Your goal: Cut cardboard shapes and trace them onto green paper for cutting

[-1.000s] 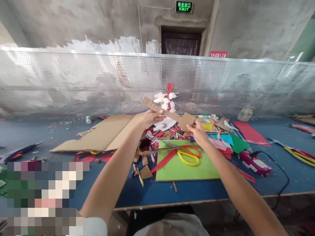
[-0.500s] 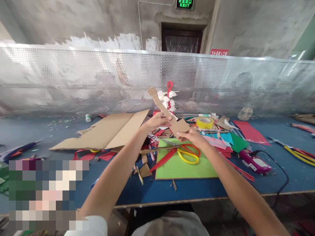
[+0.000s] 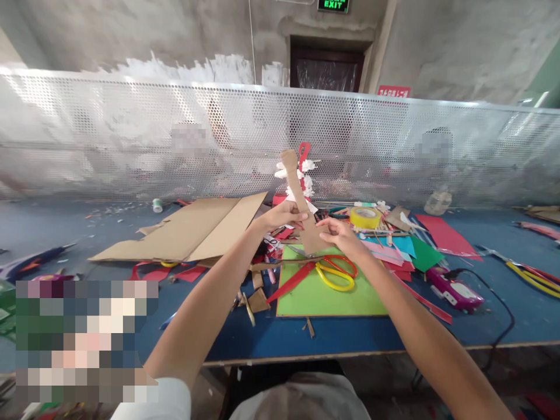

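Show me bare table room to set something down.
Bare blue tabletop runs along the front edge, right of the small cardboard scrap and before the green sheet; another patch lies between the red sheet and pink-handled tool. Crowded: paper scraps around the held cardboard piece.

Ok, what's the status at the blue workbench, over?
Left grip and right grip both on long brown cardboard piece. Cardboard held up, tilted. Possible clutter close below: metal scissors with red and yellow handles, on lime-green rectangular sheet.

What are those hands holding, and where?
A cardboard piece: the left hand near its middle, the right hand at its wide lower end.
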Demonstrator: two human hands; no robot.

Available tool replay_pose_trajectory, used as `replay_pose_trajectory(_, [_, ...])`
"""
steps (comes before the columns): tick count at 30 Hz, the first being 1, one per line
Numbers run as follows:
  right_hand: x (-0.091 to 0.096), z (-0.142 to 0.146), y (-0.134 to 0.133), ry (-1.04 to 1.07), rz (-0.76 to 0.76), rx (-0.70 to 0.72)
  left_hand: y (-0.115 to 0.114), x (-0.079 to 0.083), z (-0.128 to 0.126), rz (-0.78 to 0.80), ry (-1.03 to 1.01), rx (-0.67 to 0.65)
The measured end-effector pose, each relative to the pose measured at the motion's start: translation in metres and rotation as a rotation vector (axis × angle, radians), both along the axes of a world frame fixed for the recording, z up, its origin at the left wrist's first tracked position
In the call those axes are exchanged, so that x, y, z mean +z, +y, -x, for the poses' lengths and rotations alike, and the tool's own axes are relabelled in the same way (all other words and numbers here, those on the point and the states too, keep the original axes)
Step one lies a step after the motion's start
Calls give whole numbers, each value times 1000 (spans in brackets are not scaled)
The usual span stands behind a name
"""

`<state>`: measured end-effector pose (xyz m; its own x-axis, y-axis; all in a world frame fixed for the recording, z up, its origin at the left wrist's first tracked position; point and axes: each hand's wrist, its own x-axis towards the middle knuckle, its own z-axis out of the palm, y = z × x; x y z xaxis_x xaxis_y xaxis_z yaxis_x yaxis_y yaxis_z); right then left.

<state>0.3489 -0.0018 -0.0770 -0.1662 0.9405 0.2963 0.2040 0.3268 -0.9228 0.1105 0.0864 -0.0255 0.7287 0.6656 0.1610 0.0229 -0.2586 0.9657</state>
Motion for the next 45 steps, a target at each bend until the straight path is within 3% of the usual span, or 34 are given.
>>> replay_pose_trajectory(26, [5,5,-4,-186,-243,-160,-8,5,-6,-20,39,87])
replay_pose_trajectory(30, [3,3,1,-154,-216,-137,-10,3,-6,-24,8,90])
replay_pose_trajectory(35, [-1,2,8,30,-155,-224,-10,-3,-7,-22,35,19])
replay_pose_trajectory(38, [-3,0,11,111,-98,-261,-8,-7,-7,-18,43,49])
replay_pose_trajectory(45, [3,1,7,245,88,-224,-4,-3,-8,-225,120,82])
